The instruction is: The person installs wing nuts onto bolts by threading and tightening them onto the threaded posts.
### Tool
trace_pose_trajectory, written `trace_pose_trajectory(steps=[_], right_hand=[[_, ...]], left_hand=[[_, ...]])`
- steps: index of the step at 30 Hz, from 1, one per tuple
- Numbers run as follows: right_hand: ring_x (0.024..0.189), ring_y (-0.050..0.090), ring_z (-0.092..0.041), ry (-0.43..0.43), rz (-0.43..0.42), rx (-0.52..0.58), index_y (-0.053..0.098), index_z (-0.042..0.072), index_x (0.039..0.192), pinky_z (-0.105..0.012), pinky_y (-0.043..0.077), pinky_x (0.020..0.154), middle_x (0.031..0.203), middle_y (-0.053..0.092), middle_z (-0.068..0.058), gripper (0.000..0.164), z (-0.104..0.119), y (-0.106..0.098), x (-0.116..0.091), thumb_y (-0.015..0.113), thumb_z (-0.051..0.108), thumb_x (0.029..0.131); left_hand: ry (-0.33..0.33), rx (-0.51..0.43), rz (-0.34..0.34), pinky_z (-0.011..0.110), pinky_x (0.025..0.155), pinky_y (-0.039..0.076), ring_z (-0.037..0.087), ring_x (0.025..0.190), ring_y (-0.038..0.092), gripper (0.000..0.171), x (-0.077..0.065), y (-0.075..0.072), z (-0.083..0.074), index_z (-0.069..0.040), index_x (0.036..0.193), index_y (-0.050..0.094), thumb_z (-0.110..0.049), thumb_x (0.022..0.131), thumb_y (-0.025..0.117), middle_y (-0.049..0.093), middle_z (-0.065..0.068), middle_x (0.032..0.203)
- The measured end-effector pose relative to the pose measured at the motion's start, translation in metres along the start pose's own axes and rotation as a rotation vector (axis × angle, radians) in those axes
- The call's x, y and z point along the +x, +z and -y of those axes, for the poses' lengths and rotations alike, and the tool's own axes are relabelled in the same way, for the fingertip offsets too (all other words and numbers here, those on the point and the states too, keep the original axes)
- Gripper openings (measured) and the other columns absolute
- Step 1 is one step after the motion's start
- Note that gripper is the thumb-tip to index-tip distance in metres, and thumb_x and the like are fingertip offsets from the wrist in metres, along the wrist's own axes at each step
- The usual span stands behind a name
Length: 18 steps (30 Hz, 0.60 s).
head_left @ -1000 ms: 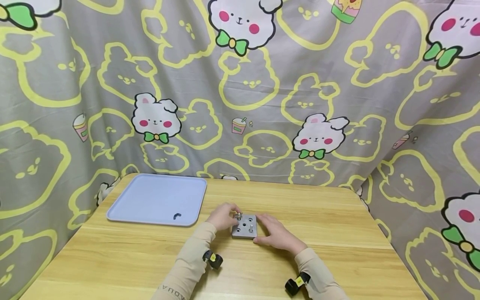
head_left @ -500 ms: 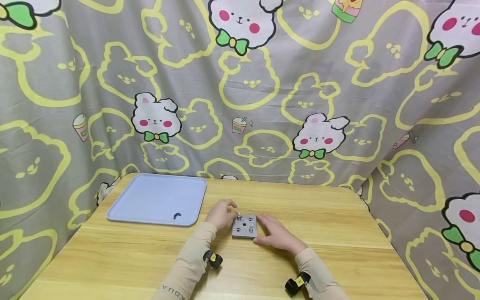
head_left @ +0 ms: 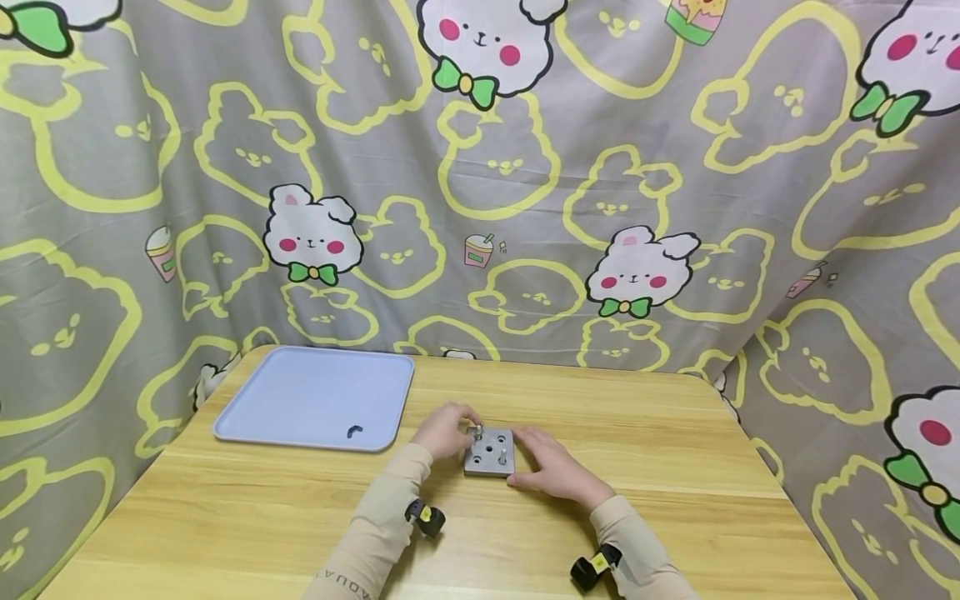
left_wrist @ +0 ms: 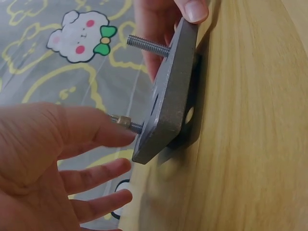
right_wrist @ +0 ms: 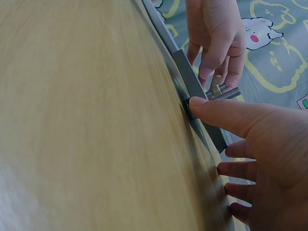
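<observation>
A square grey metal plate [head_left: 490,463] with several holes lies near the middle of the table, slightly raised by something beneath it. Two threaded bolts stand up from it: a bare bolt [left_wrist: 150,46] at front right and one at back left carrying a brass-coloured wing nut [left_wrist: 123,121]. My left hand [head_left: 444,431] pinches this nut between thumb and index finger, the other fingers spread. With thumb at the near edge and fingers along the right side, my right hand [head_left: 557,468] holds the plate. The left fingers partly cover the nut.
A pale blue tray [head_left: 300,392] stands at the back left of the wooden table [head_left: 637,425]. On it lies a small dark curved piece [head_left: 355,432]. A patterned curtain [head_left: 517,208] hangs behind the table and along both sides.
Half a second ago my left fingers were lifted off the nut; now they are back around it. The right hand and the plate have stayed in place.
</observation>
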State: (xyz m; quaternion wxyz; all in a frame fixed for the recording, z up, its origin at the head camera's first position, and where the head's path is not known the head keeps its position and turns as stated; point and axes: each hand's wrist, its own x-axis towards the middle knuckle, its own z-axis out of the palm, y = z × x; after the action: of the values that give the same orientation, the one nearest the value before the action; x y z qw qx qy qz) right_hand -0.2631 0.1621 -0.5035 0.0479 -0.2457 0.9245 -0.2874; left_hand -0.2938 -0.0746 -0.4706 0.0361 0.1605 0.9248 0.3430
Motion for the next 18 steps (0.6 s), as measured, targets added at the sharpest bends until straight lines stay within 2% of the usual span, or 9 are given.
trace_pose_trajectory(steps=[3,6,9,12,16,18], right_hand=[[0.141,0.033,-0.044,-0.004,0.001,-0.008,0.037,0.003,0.148,-0.063,0.027,0.115,0.151,0.039,-0.024,0.085,-0.0006,0.0003,0.0004,0.073,0.044,0.082],[0.14,0.034,-0.044,-0.013,-0.003,-0.011,0.038,0.003,0.148,-0.063,0.028,0.115,0.15,0.041,-0.024,0.085,-0.0011,0.0004,0.0011,0.073,0.044,0.082],[0.14,0.035,-0.045,-0.017,-0.006,-0.007,0.038,0.002,0.147,-0.063,0.028,0.115,0.149,0.041,-0.025,0.085,-0.0015,0.0006,0.0015,0.074,0.043,0.081],[0.14,0.034,-0.045,-0.015,-0.005,-0.004,0.038,0.002,0.147,-0.063,0.027,0.115,0.149,0.041,-0.025,0.085,-0.0018,0.0009,0.0017,0.074,0.043,0.081],[0.14,0.034,-0.045,-0.016,-0.003,-0.008,0.038,0.002,0.147,-0.063,0.027,0.115,0.15,0.04,-0.025,0.085,-0.0017,0.0011,0.0019,0.074,0.043,0.081],[0.14,0.034,-0.045,-0.017,-0.003,-0.01,0.038,0.002,0.147,-0.062,0.027,0.115,0.15,0.04,-0.025,0.085,-0.0016,0.0011,0.002,0.073,0.043,0.082]], left_hand=[[0.015,-0.001,0.032,0.053,0.105,0.045,0.034,0.12,0.057,0.032,-0.0006,-0.0008,-0.0004,-0.013,0.107,0.071,-0.003,0.076,0.073,0.065,0.014,0.121],[0.014,-0.022,0.029,0.053,0.105,0.044,0.036,0.121,0.056,0.029,-0.0014,-0.0019,-0.0012,-0.012,0.107,0.071,-0.006,0.079,0.073,0.065,0.014,0.122],[0.004,-0.026,-0.017,0.054,0.104,0.045,0.037,0.119,0.057,0.024,-0.0014,-0.0022,-0.0011,-0.01,0.105,0.07,-0.007,0.082,0.071,0.064,0.017,0.121],[-0.034,-0.017,-0.081,0.051,0.099,0.049,0.035,0.112,0.06,0.02,-0.001,-0.0024,-0.0008,-0.01,0.103,0.069,-0.008,0.083,0.071,0.065,0.017,0.118],[-0.075,0.014,-0.138,0.045,0.085,0.053,0.027,0.094,0.063,0.01,-0.0012,-0.003,-0.001,-0.01,0.091,0.066,-0.012,0.083,0.072,0.067,0.013,0.106],[-0.075,0.03,-0.148,0.044,0.082,0.053,0.025,0.09,0.063,0.009,-0.0016,-0.0032,-0.0011,-0.012,0.083,0.064,-0.014,0.083,0.073,0.068,0.011,0.101]])
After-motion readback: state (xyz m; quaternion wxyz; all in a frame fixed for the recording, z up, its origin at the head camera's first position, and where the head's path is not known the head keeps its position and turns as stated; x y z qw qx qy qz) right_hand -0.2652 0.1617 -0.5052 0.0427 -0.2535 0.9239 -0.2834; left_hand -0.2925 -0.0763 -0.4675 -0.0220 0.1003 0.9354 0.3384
